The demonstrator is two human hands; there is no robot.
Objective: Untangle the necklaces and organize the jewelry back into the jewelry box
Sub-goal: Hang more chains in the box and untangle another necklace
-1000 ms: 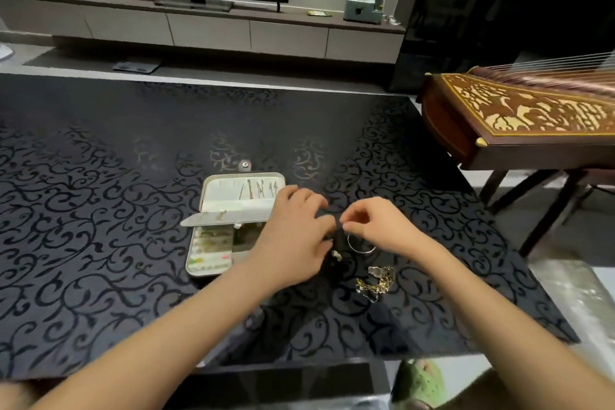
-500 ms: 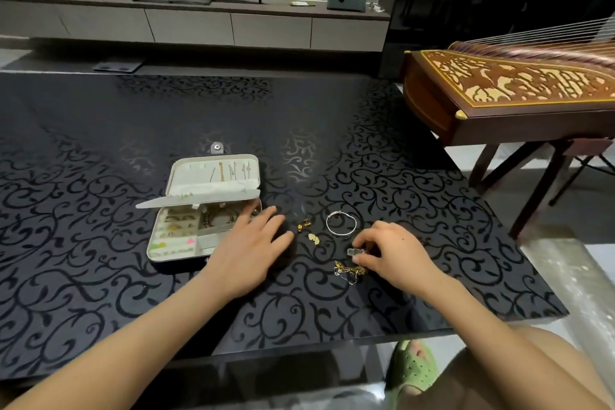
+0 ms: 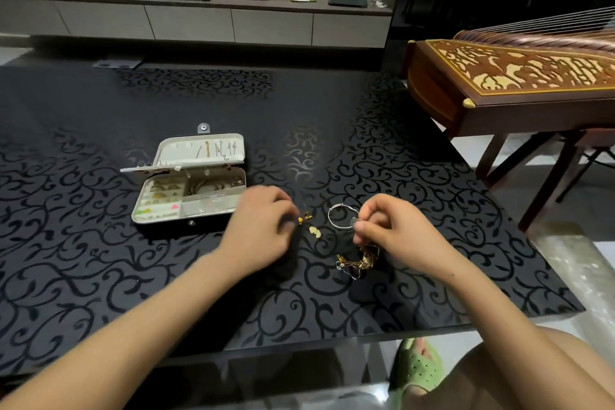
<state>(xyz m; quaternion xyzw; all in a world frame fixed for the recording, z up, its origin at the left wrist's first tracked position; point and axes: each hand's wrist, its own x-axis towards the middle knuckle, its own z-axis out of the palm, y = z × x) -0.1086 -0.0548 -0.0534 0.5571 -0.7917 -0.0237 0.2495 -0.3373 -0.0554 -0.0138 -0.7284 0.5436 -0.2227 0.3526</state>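
My right hand (image 3: 396, 233) pinches the tangled necklaces (image 3: 357, 261) by the bangle (image 3: 342, 216), left hand (image 3: 263, 226) right of the box (image 3: 189, 190) is blurry, can't tell its grip.

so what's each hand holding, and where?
Right hand pinches the tangled necklaces at their top end. Left hand: blurred, cannot tell.

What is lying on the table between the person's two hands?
In the head view, small gold pieces and a silver hoop lie between the left hand and right hand holding tangled necklaces.
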